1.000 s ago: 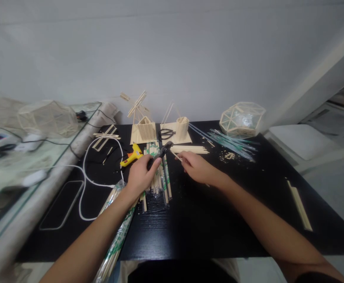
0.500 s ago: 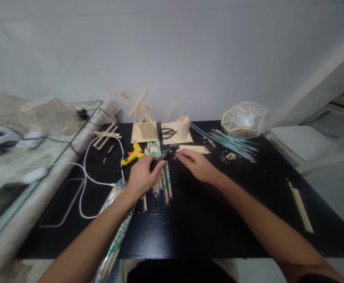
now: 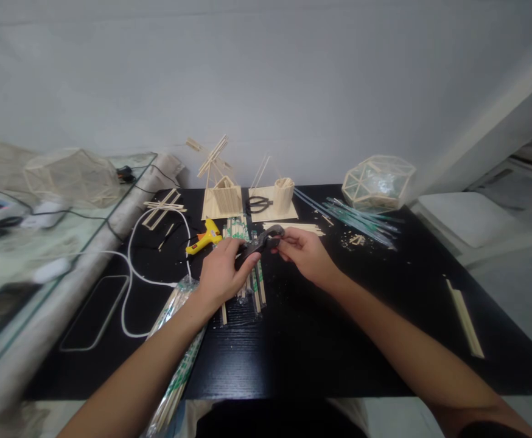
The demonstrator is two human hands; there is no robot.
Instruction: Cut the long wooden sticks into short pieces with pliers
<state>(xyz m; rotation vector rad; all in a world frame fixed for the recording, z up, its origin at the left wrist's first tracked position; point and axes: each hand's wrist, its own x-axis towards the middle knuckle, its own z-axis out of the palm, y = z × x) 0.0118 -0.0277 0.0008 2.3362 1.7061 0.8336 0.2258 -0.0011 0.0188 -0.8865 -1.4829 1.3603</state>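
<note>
My left hand [image 3: 220,267] is wrapped round a pair of black pliers [image 3: 263,241], whose jaws point right and stand apart. Close to those jaws, the fingers of my right hand [image 3: 310,254] are pinched together; what they hold is hidden. Beneath the pliers lie green-printed packets of wooden chopsticks [image 3: 256,286]. A yellow glue gun [image 3: 204,238] rests just left of my left hand. Behind my right hand is a row of loose pale sticks [image 3: 309,229].
Two stick models, a triangular one [image 3: 227,198] and a round one [image 3: 284,196], stand on boards at the back. Black scissors [image 3: 259,205] lie between them. A white cable [image 3: 129,261] loops at left. Empty wrappers [image 3: 361,222], a stick polyhedron [image 3: 378,182] and sticks [image 3: 465,319] are at right.
The pliers' jaws have opened and lifted slightly. My right hand has shifted a little right, and the pale tip at its fingers no longer shows.
</note>
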